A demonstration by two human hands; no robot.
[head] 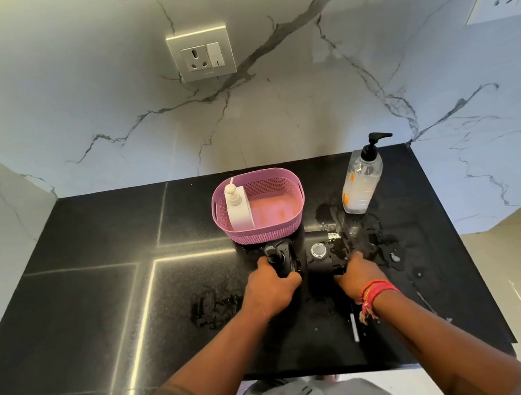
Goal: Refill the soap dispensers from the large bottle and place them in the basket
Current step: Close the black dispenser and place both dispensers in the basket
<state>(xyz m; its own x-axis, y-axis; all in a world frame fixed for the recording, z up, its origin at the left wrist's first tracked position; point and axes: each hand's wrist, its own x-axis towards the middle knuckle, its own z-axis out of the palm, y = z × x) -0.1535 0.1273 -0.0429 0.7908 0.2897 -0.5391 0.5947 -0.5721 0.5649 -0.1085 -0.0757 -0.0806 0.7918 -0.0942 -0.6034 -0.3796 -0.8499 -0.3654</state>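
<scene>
Black stone countertop (87,317) stretches out under my arms, wet in patches around my fingers. My left hand (271,286) curls around a black pump top (278,257), fingers wrapped over its far side and thumb closed along the near side, gripping it. Just right of those fingers stands the black dispenser body (320,255), its round opening uncovered and facing up. My right hand (358,272) holds that body from its right side; the fingers bend around its edge, though the fingertips are hidden from me behind it. A red thread band (374,295) circles that wrist. Spilled liquid (373,242) glistens on the counter just beyond and to the right of my right fingers.

Directly past my left fingers sits the pink basket (288,223), nearly touching the black dispenser. A white dispenser (237,208) stands upright inside it, against its left wall. Farther off, beyond my right fingers, the large clear bottle (360,181) with a black pump stands upright, well apart from the basket. Behind everything rises a white marble wall (275,113) with a grey socket (200,53).
</scene>
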